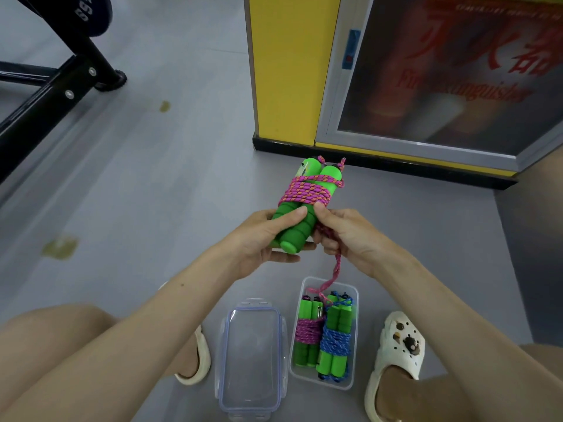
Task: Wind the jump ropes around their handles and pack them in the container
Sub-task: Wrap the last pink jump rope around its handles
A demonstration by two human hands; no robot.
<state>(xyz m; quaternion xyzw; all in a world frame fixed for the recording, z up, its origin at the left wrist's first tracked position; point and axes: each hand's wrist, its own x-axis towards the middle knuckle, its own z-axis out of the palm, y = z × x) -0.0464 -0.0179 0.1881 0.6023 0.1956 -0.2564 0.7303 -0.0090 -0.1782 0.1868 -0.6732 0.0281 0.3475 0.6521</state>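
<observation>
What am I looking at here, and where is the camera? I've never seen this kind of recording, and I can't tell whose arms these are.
There is no machine here. One wide-angle camera sits on a person's head and looks down, so the arms are that person's own.

The left hand grips the two green handles of a jump rope, whose pink cord is partly wound around them. The fingers of the right hand pinch the cord beside the handles. The loose tail hangs down towards the container.

On the grey floor a clear container holds two wound ropes side by side, the pink one and the blue one. Its lid lies on the floor to its left, between the person's pale sandals.
</observation>
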